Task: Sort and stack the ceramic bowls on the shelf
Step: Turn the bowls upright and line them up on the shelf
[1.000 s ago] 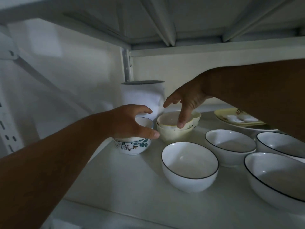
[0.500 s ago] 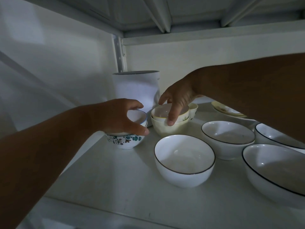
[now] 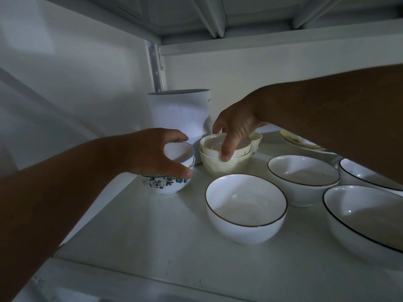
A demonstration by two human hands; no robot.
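While you're reaching into the dim shelf [image 3: 152, 247], your left hand [image 3: 152, 153] is gripping a small white blue-rimmed bowl [image 3: 181, 152], thumb on the near wall, fingers curled over the far rim. It's sitting nested in a floral-patterned bowl [image 3: 165, 185] at the back left. Your right hand [image 3: 235, 129] is pinching the yellow-rimmed bowl [image 3: 216, 142] just beside it, thumb down the outer wall, fingers over the far rim; that one is nesting in a cream bowl [image 3: 226, 166]. Both hands are clamped, neither empty. Three larger white dark-rimmed bowls are sitting loose in front and to the right: nearest [image 3: 246, 208], middle [image 3: 303, 177], right edge [image 3: 366, 216]. A white cylindrical container [image 3: 178, 112] is standing behind the stacks.
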